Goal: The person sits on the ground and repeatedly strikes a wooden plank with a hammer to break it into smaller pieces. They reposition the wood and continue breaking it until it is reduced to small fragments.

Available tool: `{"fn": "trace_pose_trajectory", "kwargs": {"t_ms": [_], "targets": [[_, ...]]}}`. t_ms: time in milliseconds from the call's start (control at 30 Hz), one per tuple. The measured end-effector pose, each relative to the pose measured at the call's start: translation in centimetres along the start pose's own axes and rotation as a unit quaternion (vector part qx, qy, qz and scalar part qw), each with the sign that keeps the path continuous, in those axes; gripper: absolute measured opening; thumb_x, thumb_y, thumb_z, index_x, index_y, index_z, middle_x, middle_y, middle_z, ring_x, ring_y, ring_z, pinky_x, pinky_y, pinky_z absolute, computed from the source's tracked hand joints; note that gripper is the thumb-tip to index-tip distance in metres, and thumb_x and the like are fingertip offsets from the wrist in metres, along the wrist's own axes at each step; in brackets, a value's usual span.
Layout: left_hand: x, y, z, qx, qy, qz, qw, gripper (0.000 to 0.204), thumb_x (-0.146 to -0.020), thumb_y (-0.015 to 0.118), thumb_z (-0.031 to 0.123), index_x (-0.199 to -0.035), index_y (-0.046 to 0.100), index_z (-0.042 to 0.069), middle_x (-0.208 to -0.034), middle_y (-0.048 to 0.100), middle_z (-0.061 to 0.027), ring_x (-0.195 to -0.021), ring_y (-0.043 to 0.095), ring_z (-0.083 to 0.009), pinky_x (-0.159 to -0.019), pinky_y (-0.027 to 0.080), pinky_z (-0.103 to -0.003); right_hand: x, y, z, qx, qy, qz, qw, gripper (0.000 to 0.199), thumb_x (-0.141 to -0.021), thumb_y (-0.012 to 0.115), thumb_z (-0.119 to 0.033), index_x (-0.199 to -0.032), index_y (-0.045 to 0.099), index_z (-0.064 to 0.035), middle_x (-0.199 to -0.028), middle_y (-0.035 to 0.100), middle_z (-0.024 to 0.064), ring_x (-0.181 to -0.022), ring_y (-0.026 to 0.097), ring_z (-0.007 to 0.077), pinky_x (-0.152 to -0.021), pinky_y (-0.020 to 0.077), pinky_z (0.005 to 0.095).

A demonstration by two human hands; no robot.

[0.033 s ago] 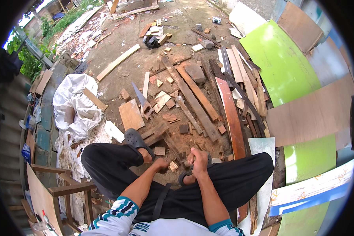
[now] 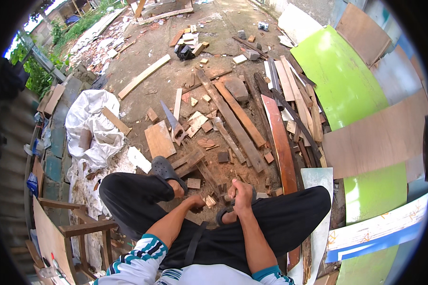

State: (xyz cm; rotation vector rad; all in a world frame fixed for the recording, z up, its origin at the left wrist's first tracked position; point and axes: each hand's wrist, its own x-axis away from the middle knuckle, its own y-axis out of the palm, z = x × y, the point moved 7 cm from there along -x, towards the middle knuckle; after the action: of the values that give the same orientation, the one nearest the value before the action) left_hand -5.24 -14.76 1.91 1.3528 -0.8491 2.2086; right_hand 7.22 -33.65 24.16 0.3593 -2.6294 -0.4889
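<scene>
My left hand (image 2: 194, 203) is closed low between my knees, its fingertips at a small pale, split-looking wood block (image 2: 210, 202) that it seems to grip. My right hand (image 2: 241, 194) makes a fist above my right foot. A thin, light sliver sticks up by its thumb; what the fist holds is mostly hidden. A small square wood offcut (image 2: 193, 183) lies just beyond my left hand. Farther out, a handsaw (image 2: 176, 127) with a wooden handle rests beside a square board (image 2: 160, 139).
Long planks (image 2: 230, 118) and many offcuts cover the ground ahead. A reddish board (image 2: 279, 142) runs along my right, near green sheets (image 2: 340, 76) and plywood (image 2: 375, 135). To my left are a white sack (image 2: 92, 114) and a wooden frame (image 2: 88, 229).
My left hand has shifted slightly, its fingers turning toward the small pale block. My right fist stays nearly in place, with the thin sliver now showing above it.
</scene>
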Motion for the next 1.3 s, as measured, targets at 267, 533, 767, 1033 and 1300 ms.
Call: {"fn": "trace_pose_trajectory", "kwargs": {"t_ms": [267,533,767,1033,1300], "targets": [[8.2,-26.4,14.7,0.397,0.314,0.428,0.748,0.07,-0.096,0.058,0.051,-0.142,0.046,0.0,-0.113,0.067,-0.0126,-0.096,0.064,-0.0197,-0.076,0.052,-0.033,-0.6,-3.4,-1.1,-0.03,-0.075,0.056,0.995,0.051,-0.096,0.058,-0.02,-0.049,0.049,-0.0036,-0.047,0.045,0.0045,-0.042,0.041,0.0125,-0.043,0.0299,0.028],[5.2,-29.7,11.6,0.112,0.185,0.461,0.861,0.057,-0.091,0.063,0.041,-0.129,0.056,-0.002,-0.121,0.064,-0.022,-0.111,0.064,-0.0301,-0.094,0.05,-0.038,-1.0,-4.3,-0.8,-0.049,-0.063,0.07,0.994,0.048,-0.096,0.058,-0.02,-0.053,0.048,-0.0025,-0.051,0.047,0.0056,-0.045,0.042,0.0134,-0.043,0.0308,0.0296],[-2.1,-17.5,5.4,-0.115,0.019,0.353,0.928,0.079,-0.089,0.069,0.038,-0.149,0.029,0.006,-0.153,0.032,-0.0235,-0.141,0.034,-0.0401,-0.113,0.034,-0.05,0.3,-5.5,-1.0,-0.037,-0.081,0.094,0.992,0.049,-0.097,0.054,-0.019,-0.051,0.046,-0.0038,-0.051,0.047,0.0074,-0.048,0.044,0.0157,-0.051,0.0369,0.0315],[-3.8,-17.9,5.0,-0.094,0.041,0.367,0.925,0.077,-0.085,0.076,0.03,-0.142,0.032,0.004,-0.134,0.049,-0.0261,-0.121,0.054,-0.0407,-0.097,0.046,-0.051,2.0,-5.8,-1.1,0.001,-0.082,0.136,0.987,0.049,-0.097,0.053,-0.019,-0.051,0.045,-0.0047,-0.051,0.048,0.0082,-0.049,0.047,0.0165,-0.052,0.0368,0.0304],[-3.6,-10.2,6.7,-0.05,0.126,0.268,0.954,0.093,-0.077,0.073,0.052,-0.142,0.032,0.0,-0.127,0.053,-0.0281,-0.112,0.059,-0.0421,-0.092,0.052,-0.047,2.1,-3.3,-0.5,0.032,-0.099,0.181,0.978,0.045,-0.098,0.052,-0.017,-0.054,0.045,-0.0076,-0.051,0.04,0.0039,-0.048,0.044,0.0167,-0.054,0.0401,0.0331]]}}
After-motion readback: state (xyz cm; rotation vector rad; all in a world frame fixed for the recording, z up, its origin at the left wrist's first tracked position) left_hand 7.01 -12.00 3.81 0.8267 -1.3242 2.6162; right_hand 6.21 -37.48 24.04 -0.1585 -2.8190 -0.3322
